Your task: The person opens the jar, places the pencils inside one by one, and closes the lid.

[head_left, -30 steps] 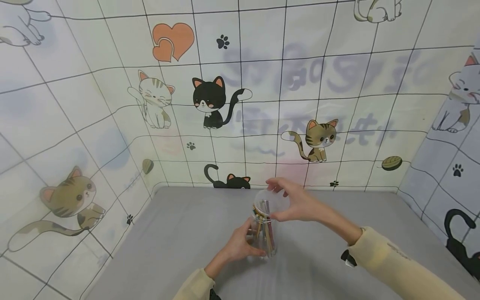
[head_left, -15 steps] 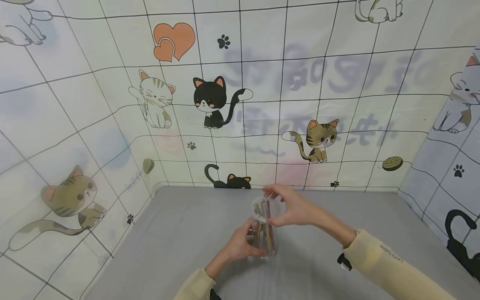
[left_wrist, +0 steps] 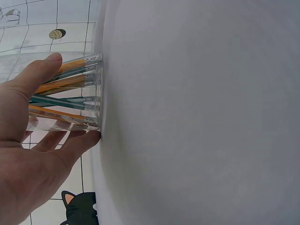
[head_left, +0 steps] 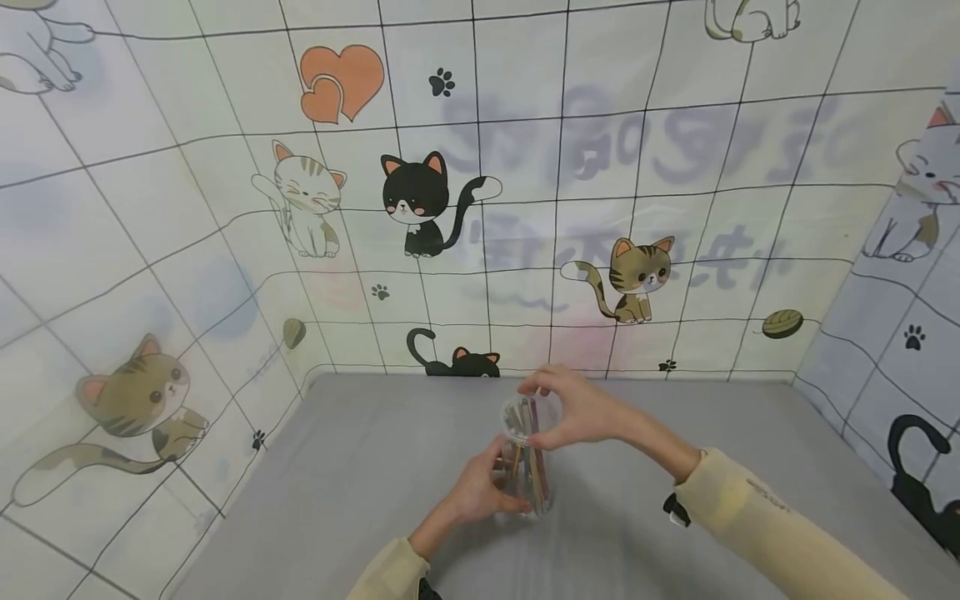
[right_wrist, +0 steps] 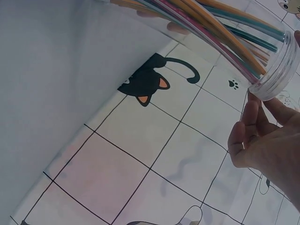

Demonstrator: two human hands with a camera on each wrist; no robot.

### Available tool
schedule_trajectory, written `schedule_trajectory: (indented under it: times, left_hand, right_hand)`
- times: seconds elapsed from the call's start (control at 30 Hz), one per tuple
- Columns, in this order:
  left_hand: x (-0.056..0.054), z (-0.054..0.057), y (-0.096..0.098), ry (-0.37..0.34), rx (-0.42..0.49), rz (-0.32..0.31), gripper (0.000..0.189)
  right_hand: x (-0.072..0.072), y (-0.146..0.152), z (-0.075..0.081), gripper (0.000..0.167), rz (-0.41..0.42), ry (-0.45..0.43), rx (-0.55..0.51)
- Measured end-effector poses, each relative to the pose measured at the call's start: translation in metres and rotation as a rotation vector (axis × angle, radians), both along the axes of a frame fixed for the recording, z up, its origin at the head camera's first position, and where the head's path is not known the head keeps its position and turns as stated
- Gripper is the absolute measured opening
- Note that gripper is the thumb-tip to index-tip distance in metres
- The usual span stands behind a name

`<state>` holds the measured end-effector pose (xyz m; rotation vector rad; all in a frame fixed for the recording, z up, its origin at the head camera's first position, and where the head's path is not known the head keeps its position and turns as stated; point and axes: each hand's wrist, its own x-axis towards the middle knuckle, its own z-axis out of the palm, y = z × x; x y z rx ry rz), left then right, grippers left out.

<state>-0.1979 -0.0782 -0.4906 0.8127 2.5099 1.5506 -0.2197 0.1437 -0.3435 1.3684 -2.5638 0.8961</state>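
A clear jar (head_left: 536, 487) stands upright on the grey tabletop, with several orange, teal and pink pencils (left_wrist: 56, 101) inside. My left hand (head_left: 474, 488) holds its lower part, thumb on one side and fingers on the other; the left wrist view shows this hand (left_wrist: 40, 159) close to the jar's base. At the top, my right hand (head_left: 579, 408) grips a clear round lid (right_wrist: 283, 63) by its edge, thumb at the near side and fingers at the far side. The lid sits over the jar's mouth; whether it is fully seated I cannot tell.
A grey cloth (head_left: 360, 467) covers the table. Behind and beside it hangs a white gridded sheet (head_left: 525, 167) printed with cartoon cats, paw prints and a heart. The sheet meets the table's back edge just beyond the jar.
My right hand has brought the lid from a tilt above the jar down and slightly left onto its mouth. The left hand and jar have stayed in place.
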Motion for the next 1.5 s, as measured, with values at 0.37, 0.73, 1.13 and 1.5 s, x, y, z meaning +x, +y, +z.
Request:
schedule_trajectory:
  times: [0.37, 0.73, 1.13, 1.5]
  left_hand:
    - [-0.001, -0.003, 0.000, -0.011, 0.002, 0.005, 0.084]
    - [0.002, 0.000, -0.001, 0.019, -0.002, 0.007, 0.095]
    - [0.001, -0.001, -0.001, 0.020, 0.006, 0.007, 0.093]
    - [0.002, 0.000, -0.001, 0.009, 0.001, 0.008, 0.092]
  right_hand:
    - [0.000, 0.009, -0.018, 0.075, -0.026, -0.194, -0.145]
    - [0.006, 0.008, -0.038, 0.062, -0.086, -0.196, -0.234]
    - [0.013, 0.003, -0.044, 0.075, -0.135, -0.179, -0.275]
    - [0.011, 0.003, -0.054, 0.063, -0.103, -0.219, -0.408]
